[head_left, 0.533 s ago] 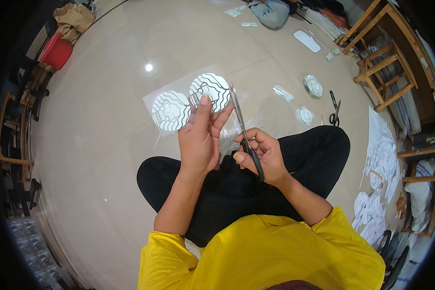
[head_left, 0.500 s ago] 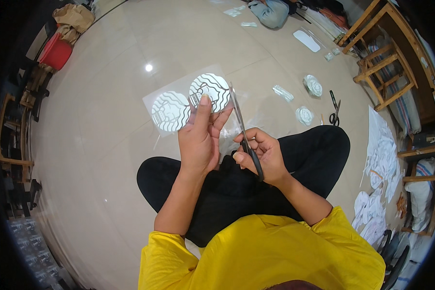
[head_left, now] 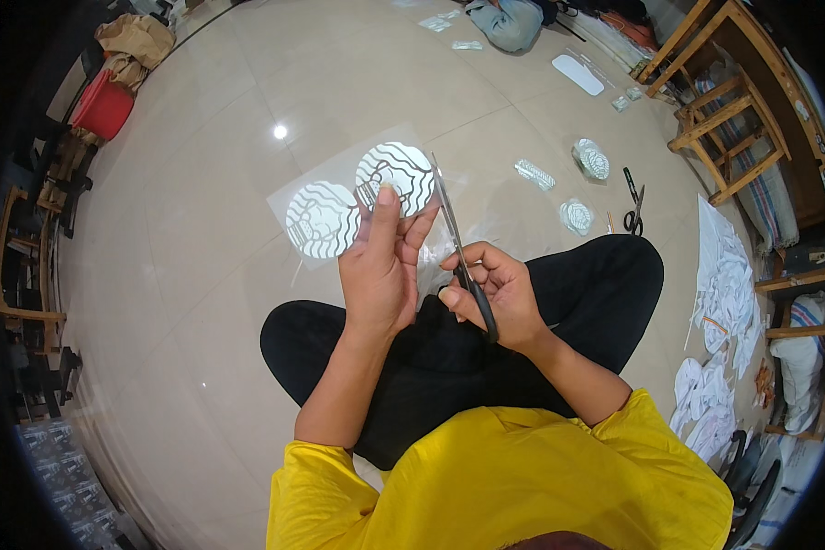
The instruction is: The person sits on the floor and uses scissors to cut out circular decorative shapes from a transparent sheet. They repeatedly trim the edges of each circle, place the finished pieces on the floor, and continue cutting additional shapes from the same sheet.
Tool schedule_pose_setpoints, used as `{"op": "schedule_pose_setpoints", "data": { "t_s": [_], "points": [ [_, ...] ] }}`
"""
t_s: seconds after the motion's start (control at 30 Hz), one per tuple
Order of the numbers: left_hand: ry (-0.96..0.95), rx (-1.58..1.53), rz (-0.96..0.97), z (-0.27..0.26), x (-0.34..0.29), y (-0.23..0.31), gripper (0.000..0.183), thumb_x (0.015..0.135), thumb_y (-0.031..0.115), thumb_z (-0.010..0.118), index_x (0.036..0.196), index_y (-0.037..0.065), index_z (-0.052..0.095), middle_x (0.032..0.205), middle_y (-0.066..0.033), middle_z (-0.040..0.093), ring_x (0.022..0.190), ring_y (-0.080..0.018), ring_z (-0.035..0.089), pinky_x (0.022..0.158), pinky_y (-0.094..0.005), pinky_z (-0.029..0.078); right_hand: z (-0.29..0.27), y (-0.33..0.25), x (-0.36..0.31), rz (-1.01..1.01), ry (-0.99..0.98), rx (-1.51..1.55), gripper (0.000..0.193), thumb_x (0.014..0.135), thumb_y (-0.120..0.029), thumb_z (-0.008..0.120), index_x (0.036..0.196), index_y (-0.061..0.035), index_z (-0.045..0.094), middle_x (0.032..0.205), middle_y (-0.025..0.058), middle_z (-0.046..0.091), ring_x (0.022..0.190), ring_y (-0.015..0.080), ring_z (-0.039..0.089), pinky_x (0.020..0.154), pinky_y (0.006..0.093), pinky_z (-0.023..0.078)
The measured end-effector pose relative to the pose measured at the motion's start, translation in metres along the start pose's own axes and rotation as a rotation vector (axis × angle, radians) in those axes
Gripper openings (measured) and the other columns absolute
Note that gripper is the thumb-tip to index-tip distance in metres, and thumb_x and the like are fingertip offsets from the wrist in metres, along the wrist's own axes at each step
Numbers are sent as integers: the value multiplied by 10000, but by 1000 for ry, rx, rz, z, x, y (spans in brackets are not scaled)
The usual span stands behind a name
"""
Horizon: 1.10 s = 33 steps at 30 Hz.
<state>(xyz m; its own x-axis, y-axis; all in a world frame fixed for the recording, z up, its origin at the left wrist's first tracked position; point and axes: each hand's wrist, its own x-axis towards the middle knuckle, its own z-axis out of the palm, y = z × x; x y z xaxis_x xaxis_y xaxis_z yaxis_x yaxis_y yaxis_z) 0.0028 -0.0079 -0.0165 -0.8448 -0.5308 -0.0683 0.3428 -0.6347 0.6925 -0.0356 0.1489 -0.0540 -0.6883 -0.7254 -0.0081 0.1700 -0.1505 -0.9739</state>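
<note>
My left hand (head_left: 382,252) pinches a clear plastic sheet (head_left: 333,171) between thumb and fingers. Two round white decals with dark wavy lines sit side by side on it: the left decal (head_left: 322,220) and the right decal (head_left: 405,167), whose lower part my thumb covers. Black-handled scissors (head_left: 468,275) are in my right hand (head_left: 497,300), fingers curled through the handles. Their blades point away from me, upright along the right edge of the sheet. Whether the blades touch the plastic is hard to make out.
On the floor to the right lie two stacks of cut round decals (head_left: 591,159), a small strip pile (head_left: 534,174) and a second pair of scissors (head_left: 633,220). White cloth (head_left: 724,293) and wooden stools (head_left: 733,128) stand further right. A red bucket (head_left: 106,105) is far left.
Both hands keep nearly the same pose, with the sheet and scissors almost still. The whole view has shifted very slightly.
</note>
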Motion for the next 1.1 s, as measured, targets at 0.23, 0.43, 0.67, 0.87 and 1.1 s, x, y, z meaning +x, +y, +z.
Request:
{"op": "schedule_pose_setpoints", "data": {
  "t_s": [0.23,0.43,0.67,0.87,1.1],
  "points": [
    [-9,2,15,0,0,1,427,1078,213,508,1408,-51,438,1354,-218,600,1300,-271,577,1124,-400,472,1,2,-1,18,18,29,310,896,-83,790,1142,-18,613,804,11,697,665,9,597,604,159,437],
    [-21,0,13,1,-1,4,425,1074,198,512,1404,-60,441,1357,-225,593,1302,-282,576,1121,-406,479,0,1,-1,29,22,-5,296,902,-63,777,1137,-10,605,776,12,686,623,15,582,562,167,432],
    [-15,-25,-30,2,-2,2,416,1074,174,500,1385,-96,439,1349,-237,592,1294,-299,584,1107,-412,496,3,-3,6,-46,71,21,293,890,-68,791,1120,-15,617,726,-1,682,599,5,578,546,149,402],
    [-13,-42,-28,3,-3,2,401,1069,161,508,1364,-103,446,1327,-249,600,1282,-309,593,1094,-412,512,0,-6,3,34,51,-37,285,912,-36,754,1148,2,599,728,-20,635,573,17,544,541,165,416],
    [-15,-62,-58,1,-4,0,340,1052,179,568,1286,-59,504,1226,-152,631,1142,-255,657,1051,-396,543,1,-9,7,-27,69,-53,286,910,-40,758,1147,-4,602,724,-20,635,572,18,544,539,166,414]
  ]
}}
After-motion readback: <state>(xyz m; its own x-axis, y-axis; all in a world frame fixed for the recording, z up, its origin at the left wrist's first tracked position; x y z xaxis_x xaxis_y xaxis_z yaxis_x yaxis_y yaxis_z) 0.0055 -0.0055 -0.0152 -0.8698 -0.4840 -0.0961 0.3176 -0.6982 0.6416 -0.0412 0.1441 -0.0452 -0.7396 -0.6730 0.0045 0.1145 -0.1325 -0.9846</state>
